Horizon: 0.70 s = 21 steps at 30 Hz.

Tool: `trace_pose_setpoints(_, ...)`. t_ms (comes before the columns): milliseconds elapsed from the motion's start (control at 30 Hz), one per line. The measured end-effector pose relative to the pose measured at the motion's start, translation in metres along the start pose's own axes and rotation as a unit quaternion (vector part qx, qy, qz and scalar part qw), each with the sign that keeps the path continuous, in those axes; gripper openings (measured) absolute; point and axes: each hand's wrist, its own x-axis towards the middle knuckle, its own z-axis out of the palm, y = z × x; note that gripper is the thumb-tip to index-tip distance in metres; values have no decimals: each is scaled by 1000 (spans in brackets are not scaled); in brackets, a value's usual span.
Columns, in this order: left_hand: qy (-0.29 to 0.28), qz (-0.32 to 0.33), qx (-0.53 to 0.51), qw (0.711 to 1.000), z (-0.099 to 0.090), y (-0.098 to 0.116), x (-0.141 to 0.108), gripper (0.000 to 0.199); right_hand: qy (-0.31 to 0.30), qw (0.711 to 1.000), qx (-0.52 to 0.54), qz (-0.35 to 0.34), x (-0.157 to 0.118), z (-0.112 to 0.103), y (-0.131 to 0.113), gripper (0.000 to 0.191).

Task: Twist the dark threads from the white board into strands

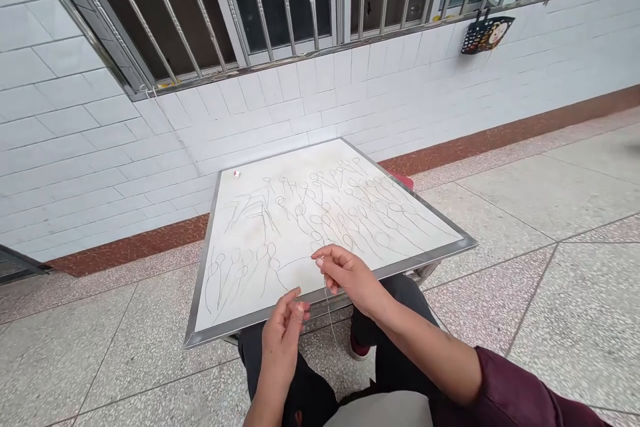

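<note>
A white table (305,283) with a metal rim stands before me, and many thin dark looped strands (263,213) lie spread over its top. Over the near edge, my right hand (345,275) pinches a thin strand (329,310), which hangs down below the fingers. Another length of strand runs left from the fingertips across the tabletop. Lower and to the left, my left hand (286,330) is held at the table edge with thumb and forefinger close together; whether anything thin is between them is too small to tell.
A small red and white item (237,175) lies at the table's far left corner. Behind are a white tiled wall (310,97), a barred window and a hanging dotted bag (486,35). Part of a red object (403,180) shows behind the table's right side.
</note>
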Motion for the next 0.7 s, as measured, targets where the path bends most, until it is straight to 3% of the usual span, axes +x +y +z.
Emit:
trace_pose_setpoints(167,-18,90,138,986,-12,-52,-2,43,21,999,-24,-9,48,17,1,26)
trace_pose_setpoints(333,-5,175,221,959,-31,-96,2,28,43,998,-47,6,119,35,4,16)
trace_pose_setpoints(433,-4,222,266,938,-33,-120,-1,31,47,997,-64,20,166,53,10,11)
trace_pose_setpoints(700,55,296,350,887,-36,-163,-7,31,15,988,-109,109,278,101,51,31)
